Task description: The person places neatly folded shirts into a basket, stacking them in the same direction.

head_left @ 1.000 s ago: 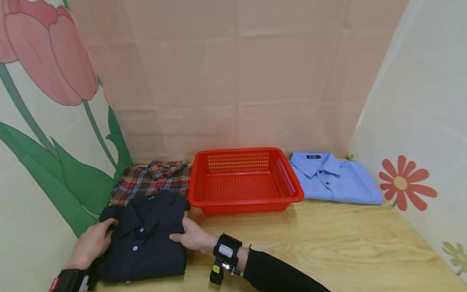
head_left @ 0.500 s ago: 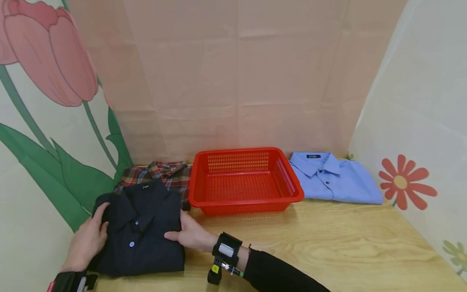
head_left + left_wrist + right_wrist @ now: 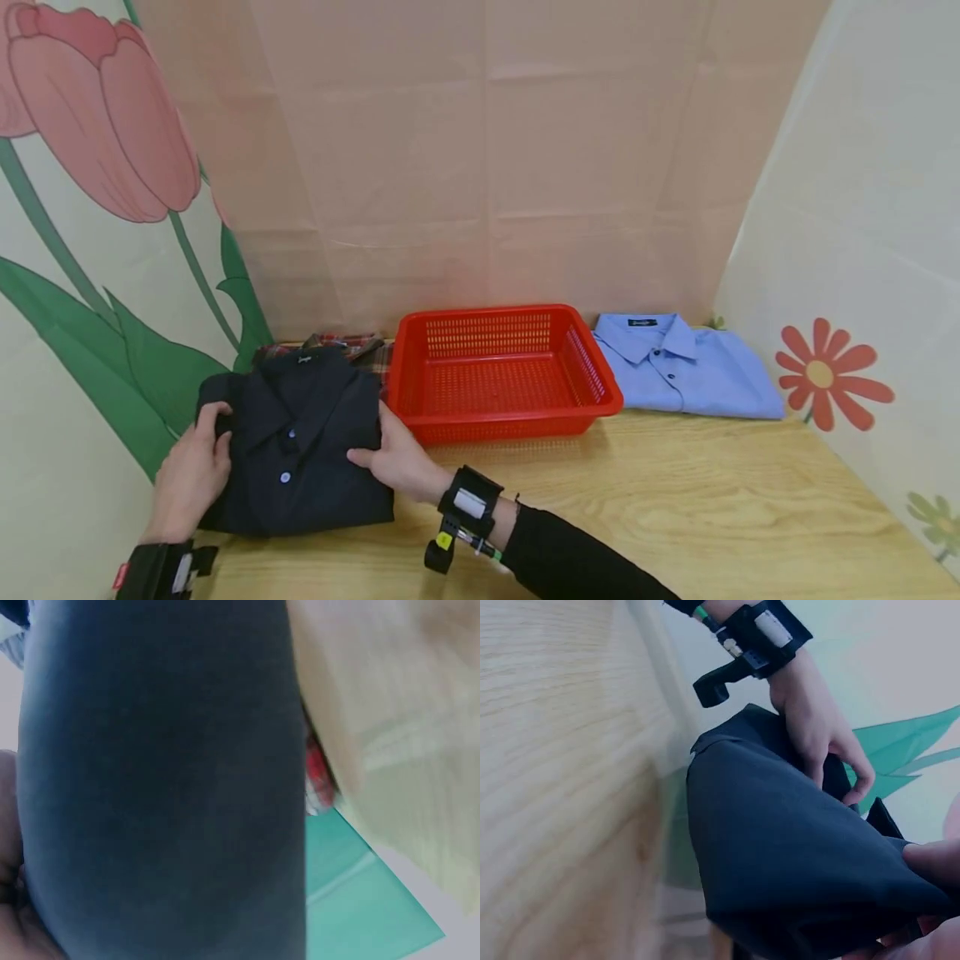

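Note:
A folded dark navy shirt [image 3: 300, 450] with white buttons is held up by its two sides at the left of the table. My left hand [image 3: 193, 475] grips its left edge, thumb on top. On the right edge, my right hand [image 3: 401, 457] pinches the cloth, thumb above and fingers tucked beneath. In the right wrist view, the shirt [image 3: 795, 840] sags between both hands and stands off the wooden surface. Behind it, a folded plaid shirt [image 3: 367, 354] is mostly covered in the head view. The left wrist view is largely filled by the navy cloth [image 3: 165, 780].
A red plastic basket [image 3: 495, 421] stands at the back middle, right beside the plaid shirt. To its right lies a folded light blue shirt [image 3: 675, 375]. Wood-grained table [image 3: 637, 492] spreads in front of them. Flower-printed sheets hang at both sides.
Both hands have lifted the navy shirt and carried it away from me, so it covers more of the plaid shirt. The basket and the blue shirt stay put.

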`<state>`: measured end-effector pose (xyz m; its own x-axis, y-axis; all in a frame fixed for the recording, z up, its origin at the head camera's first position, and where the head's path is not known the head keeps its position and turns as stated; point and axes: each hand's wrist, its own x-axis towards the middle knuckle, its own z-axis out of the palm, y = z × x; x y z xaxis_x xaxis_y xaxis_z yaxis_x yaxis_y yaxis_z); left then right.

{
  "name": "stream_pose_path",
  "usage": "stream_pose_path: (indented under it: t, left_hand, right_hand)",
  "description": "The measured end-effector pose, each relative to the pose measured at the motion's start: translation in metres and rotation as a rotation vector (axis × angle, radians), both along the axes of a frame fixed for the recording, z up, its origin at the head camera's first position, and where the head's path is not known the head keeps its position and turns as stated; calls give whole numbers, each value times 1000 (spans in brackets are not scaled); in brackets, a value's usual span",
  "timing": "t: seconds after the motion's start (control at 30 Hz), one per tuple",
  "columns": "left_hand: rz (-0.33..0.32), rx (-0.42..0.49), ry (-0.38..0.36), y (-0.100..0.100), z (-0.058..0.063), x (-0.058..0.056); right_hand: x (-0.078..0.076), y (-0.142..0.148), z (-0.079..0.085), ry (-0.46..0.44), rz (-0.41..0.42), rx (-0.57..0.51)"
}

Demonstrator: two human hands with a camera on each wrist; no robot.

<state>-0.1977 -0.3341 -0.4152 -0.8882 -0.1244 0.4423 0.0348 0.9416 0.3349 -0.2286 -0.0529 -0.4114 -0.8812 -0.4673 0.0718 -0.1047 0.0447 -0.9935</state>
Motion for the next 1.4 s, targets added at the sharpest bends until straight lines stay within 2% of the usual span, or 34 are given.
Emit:
stream_pose_path:
  t: [0.2, 0.4, 0.67, 0.93, 1.4]
  left_hand:
    - [-40, 2, 121, 14, 6, -8]
    - [-97, 27, 177, 30, 14, -18]
    - [-127, 40, 185, 54, 26, -31]
    - [-182, 94, 248, 77, 29, -46]
    - [-211, 208, 231, 100, 36, -55]
  right_hand:
    - [-9, 13, 16, 81, 2, -34]
    - [-21, 31, 25, 139, -34, -27]
    - [-34, 56, 30, 123, -121, 15]
    - [-48, 80, 32, 125, -185, 23]
    - [-66, 116, 40, 127, -239, 28]
